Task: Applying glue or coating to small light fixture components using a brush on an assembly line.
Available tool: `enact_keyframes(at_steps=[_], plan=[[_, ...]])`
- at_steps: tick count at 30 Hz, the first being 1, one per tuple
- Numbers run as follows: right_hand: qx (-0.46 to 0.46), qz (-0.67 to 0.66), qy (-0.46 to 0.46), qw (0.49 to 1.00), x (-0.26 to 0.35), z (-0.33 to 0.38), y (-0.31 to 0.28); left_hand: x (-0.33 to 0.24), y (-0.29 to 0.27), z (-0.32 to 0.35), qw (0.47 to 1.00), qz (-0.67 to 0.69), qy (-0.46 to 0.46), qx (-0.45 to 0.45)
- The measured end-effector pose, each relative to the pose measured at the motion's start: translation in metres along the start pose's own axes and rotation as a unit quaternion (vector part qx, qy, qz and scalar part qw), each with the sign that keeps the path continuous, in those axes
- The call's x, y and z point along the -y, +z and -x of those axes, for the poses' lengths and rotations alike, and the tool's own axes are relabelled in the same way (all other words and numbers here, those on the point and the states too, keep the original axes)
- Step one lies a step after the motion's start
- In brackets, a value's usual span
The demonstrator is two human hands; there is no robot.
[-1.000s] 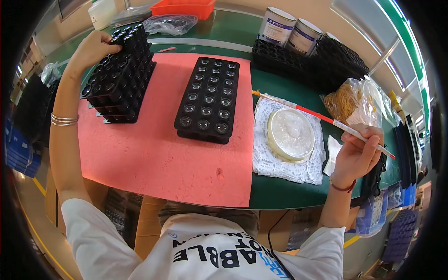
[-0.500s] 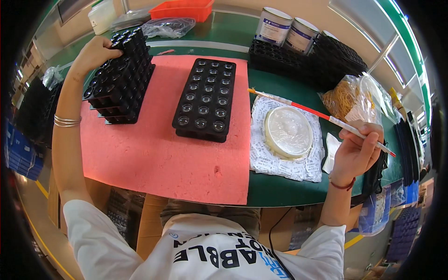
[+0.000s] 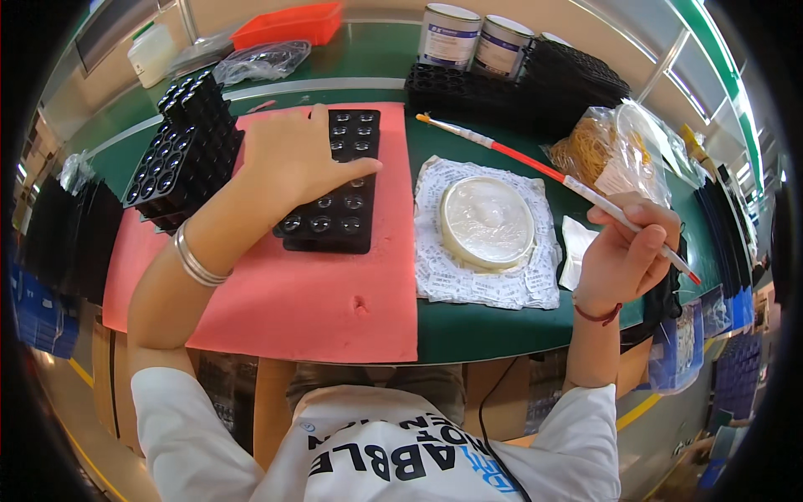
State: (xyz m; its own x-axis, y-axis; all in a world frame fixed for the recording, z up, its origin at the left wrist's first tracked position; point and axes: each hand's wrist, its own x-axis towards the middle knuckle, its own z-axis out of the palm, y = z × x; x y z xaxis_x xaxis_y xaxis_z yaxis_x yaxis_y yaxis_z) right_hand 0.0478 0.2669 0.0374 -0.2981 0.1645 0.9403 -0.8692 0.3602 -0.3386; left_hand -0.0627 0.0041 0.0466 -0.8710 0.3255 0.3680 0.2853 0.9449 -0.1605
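Observation:
My left hand (image 3: 293, 155) is over the left side of a black tray (image 3: 335, 240) of clear domed lenses, its thumb stretched out across the tray and apart from the other fingers. It looks open, and part of the tray is hidden under it. Whether it touches the tray I cannot tell. To its left stands a stack of black trays (image 3: 188, 159). My right hand (image 3: 631, 243) pinches a slim paintbrush (image 3: 527, 159) with a red and white handle, bristles pointing far left. Below the brush lies a round dish (image 3: 488, 222) covered with clear film, on a printed white pad (image 3: 428, 259).
A pink foam mat (image 3: 293, 318) lies under the trays on the green table (image 3: 468, 335). Cans (image 3: 449, 38) stand on black trays at the back, near a bag of rubber bands (image 3: 606, 155). An orange bin (image 3: 288, 25) and a white bottle (image 3: 153, 54) are at the far left.
My left hand has left the tray stack and moved right, over the lens tray. My right hand still holds the paintbrush in much the same pose. The whole view has shifted slightly.

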Motion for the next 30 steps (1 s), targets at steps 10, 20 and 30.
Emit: enact_keyframes(at_steps=[10, 20, 30], plan=[[0.042, 0.006, -0.058, 0.997, 0.006, -0.005, -0.011, -0.022, 0.004, -0.026, 0.977, -0.049, -0.015, 0.206], [0.059, 0.007, -0.082, 0.995, 0.006, -0.007, -0.018, -0.02, 0.01, -0.037, 0.992, -0.064, -0.019, 0.108], [-0.047, 0.091, -0.088, 0.991, 0.007, -0.01, -0.029, -0.043, -0.032, -0.109, 0.991, -0.044, 0.044, 0.118]])
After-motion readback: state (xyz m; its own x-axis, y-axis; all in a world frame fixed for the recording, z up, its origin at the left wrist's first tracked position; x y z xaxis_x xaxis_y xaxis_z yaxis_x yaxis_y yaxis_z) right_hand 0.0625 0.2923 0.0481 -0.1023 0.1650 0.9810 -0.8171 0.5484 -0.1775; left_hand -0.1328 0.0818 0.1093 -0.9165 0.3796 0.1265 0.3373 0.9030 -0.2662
